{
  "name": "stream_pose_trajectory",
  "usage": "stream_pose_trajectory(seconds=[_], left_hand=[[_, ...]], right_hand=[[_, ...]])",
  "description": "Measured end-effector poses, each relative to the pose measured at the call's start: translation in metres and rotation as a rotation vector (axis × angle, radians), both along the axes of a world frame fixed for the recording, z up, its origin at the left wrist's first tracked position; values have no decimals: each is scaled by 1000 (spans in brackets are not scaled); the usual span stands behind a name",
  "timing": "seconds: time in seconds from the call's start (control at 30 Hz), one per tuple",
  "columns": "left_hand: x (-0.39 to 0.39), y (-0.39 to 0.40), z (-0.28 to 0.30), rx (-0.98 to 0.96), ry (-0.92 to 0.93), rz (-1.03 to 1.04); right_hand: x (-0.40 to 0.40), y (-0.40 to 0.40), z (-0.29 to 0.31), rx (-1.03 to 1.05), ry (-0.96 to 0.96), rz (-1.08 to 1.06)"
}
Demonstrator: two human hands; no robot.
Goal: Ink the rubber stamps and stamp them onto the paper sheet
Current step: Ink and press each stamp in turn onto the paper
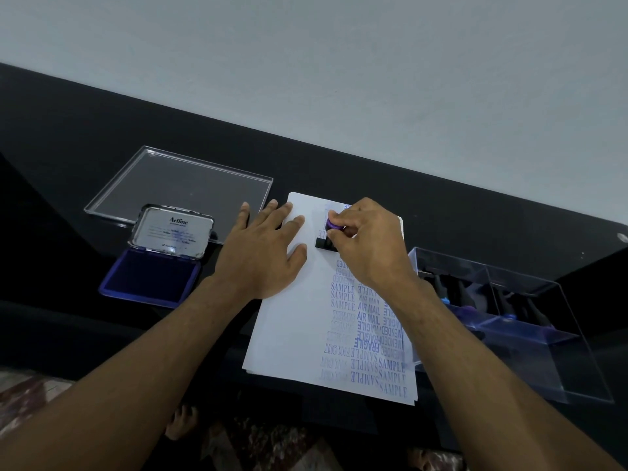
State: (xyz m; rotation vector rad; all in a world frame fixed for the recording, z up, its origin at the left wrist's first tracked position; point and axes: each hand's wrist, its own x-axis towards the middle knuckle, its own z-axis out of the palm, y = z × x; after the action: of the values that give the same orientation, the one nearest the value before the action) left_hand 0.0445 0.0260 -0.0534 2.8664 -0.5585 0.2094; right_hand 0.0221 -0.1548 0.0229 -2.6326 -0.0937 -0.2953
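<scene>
One stamp (327, 235) upright on paper (292, 321).

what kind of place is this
Probably a home desk: a black table against a plain wall, patterned rug below, with an ink pad and stamped paper sheet.

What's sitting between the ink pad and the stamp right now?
In the head view, the left hand lies flat between the ink pad and the stamp, pressing the paper sheet.

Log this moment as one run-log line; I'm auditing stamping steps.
right hand: grips stamp on paper sheet | left hand: flat, steadying sheet | ink pad: open
</scene>
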Motion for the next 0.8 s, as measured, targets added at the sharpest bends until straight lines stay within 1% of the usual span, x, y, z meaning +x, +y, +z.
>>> stream_pose_trajectory(seconds=[0.3,0.63,0.8], left_hand=[[0,0,-1,-5,-5,-1],[1,-1,-2,0,-5,5],[1,0,-2,6,-4,6]], right_hand=[[0,-3,2,84,28,-6],[5,-4,0,59,15,-5],[0,-2,-1,58,-46,16]])
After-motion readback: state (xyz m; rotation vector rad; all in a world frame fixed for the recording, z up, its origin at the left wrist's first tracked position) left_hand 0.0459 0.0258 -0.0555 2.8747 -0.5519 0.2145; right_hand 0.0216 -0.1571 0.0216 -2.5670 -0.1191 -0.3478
